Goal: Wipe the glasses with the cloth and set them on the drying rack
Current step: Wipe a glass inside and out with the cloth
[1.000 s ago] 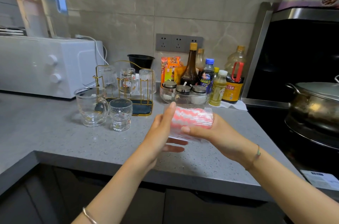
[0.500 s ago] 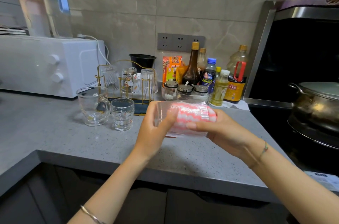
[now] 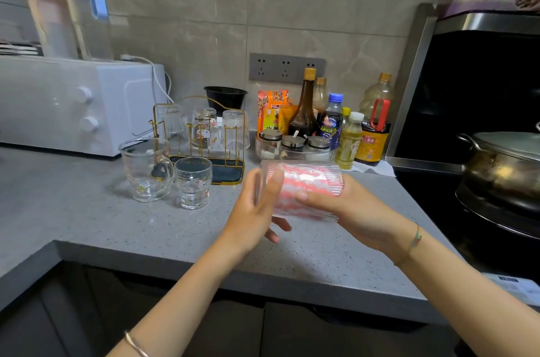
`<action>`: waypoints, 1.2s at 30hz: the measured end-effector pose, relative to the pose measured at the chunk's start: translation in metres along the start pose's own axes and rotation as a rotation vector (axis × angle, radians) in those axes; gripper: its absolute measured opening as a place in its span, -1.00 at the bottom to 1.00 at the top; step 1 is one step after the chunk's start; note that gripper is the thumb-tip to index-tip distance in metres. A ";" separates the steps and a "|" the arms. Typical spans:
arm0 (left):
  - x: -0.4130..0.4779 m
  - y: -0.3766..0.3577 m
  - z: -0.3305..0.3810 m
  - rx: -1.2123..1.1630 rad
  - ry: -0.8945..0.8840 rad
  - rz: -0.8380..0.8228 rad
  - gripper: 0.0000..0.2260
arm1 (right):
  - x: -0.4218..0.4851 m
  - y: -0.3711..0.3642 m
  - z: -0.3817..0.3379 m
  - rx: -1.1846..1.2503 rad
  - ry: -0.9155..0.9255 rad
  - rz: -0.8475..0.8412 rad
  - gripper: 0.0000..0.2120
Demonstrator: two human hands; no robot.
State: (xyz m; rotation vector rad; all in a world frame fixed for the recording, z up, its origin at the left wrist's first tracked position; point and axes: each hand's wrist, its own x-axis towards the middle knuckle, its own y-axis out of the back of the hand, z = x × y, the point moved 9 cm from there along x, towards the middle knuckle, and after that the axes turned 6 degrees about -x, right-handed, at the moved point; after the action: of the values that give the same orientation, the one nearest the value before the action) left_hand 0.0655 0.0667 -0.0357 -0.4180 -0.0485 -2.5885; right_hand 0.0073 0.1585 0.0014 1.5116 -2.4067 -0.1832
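Note:
A ribbed clear glass (image 3: 309, 175) lies on its side in the air above the counter, with a pink and white cloth (image 3: 304, 185) stuffed inside it. My left hand (image 3: 254, 213) grips the glass at its base end, thumb on top. My right hand (image 3: 350, 207) holds it from the open end, and its fingers reach inside onto the cloth. A gold wire drying rack (image 3: 201, 140) stands behind with three glasses upside down on it. A clear mug (image 3: 146, 169) and a small patterned glass (image 3: 193, 181) stand upright in front of the rack.
A white oven (image 3: 73, 105) stands at the back left with jugs on top. Sauce bottles (image 3: 330, 123) and a bowl of spice jars (image 3: 295, 146) line the wall. A steel pot (image 3: 505, 164) sits on the stove at the right. The counter's front edge (image 3: 263, 277) runs below my hands.
The glass has turned a little between my hands. My left thumb has shifted along its base end, and the lower fingers have spread out under it. The rack and other glasses have not moved.

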 end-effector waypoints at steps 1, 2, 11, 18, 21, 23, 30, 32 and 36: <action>0.000 0.000 -0.006 -0.042 0.074 0.010 -0.34 | -0.001 0.001 0.000 -0.026 -0.002 0.019 -0.67; -0.001 0.000 -0.011 -0.080 0.136 0.018 -0.34 | -0.001 0.002 0.001 -0.045 -0.008 0.043 -0.69; 0.001 0.013 -0.021 -0.179 0.145 0.143 -0.47 | -0.002 0.010 0.005 -0.121 -0.079 0.122 -0.73; 0.001 0.015 0.004 -0.016 -0.093 0.072 -0.45 | -0.003 0.006 0.002 0.181 -0.086 -0.016 -0.71; -0.003 0.009 0.013 0.053 -0.184 0.015 -0.58 | -0.004 -0.004 0.000 0.234 -0.052 -0.091 -0.72; -0.006 0.006 0.017 0.076 -0.223 -0.015 -0.59 | -0.006 -0.010 -0.002 0.224 -0.033 -0.130 -0.68; -0.007 0.000 0.015 0.031 -0.205 -0.038 -0.53 | -0.007 -0.009 -0.009 0.092 0.006 -0.085 -0.69; -0.007 -0.003 0.009 0.010 -0.140 -0.038 -0.53 | -0.006 -0.006 -0.010 0.049 0.016 -0.051 -0.68; -0.007 -0.006 0.000 -0.022 0.038 -0.006 -0.62 | -0.004 0.001 -0.004 -0.043 0.013 0.023 -0.68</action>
State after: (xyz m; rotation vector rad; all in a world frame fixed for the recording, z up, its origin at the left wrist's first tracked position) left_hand 0.0688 0.0751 -0.0374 -0.3764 -0.0085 -2.6041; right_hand 0.0095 0.1631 0.0046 1.4615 -2.3933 -0.2190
